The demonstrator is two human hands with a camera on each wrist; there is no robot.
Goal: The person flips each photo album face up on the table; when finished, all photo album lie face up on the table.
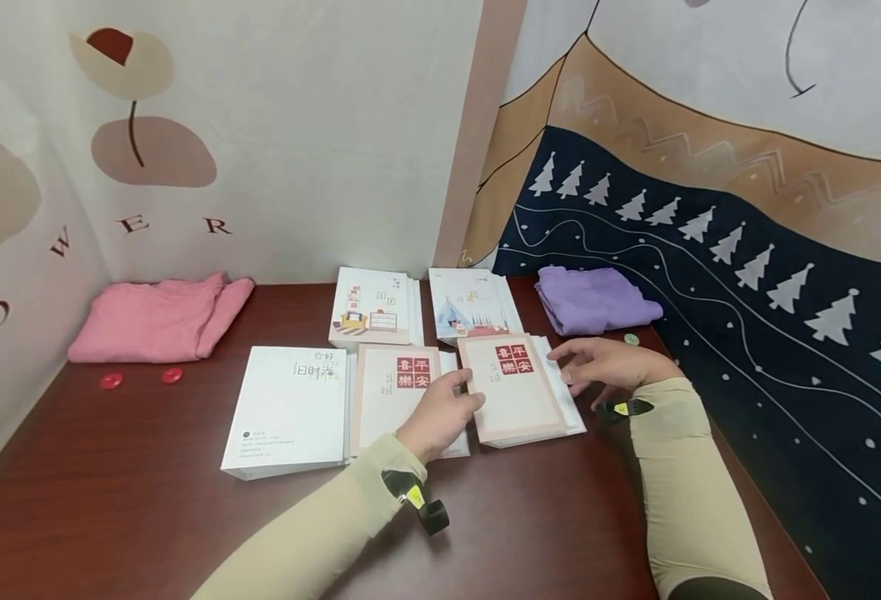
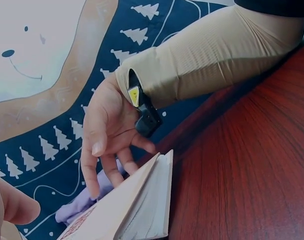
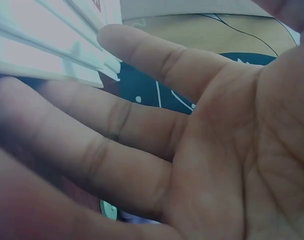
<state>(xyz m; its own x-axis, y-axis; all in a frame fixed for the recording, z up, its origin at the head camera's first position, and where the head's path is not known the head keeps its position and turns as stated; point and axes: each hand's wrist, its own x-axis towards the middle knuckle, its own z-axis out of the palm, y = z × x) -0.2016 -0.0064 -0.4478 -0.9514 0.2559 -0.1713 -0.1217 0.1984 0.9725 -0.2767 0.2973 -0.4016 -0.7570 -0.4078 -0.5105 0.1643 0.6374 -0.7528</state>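
Note:
A beige-covered photo album (image 1: 523,408) with a red four-character block lies at the right of the front row, its pages fanned toward the right. At its left edge is my left hand (image 1: 440,417), thumb and forefinger by the cover; its other fingers are hidden. My right hand (image 1: 613,364) is at the album's right side, fingers spread and fairly straight, fingertips near the page edges. The right wrist view shows its palm (image 3: 217,150) with nothing in it. A matching beige album (image 1: 380,408) lies left of the first, partly behind my left hand.
A white album (image 1: 290,408) ends the front row at left. Behind stand two illustrated albums (image 1: 372,308). A pink folded cloth (image 1: 155,321) lies back left, a purple one (image 1: 593,300) back right. Two red discs (image 1: 111,381) and a green disc (image 1: 631,339) lie near them.

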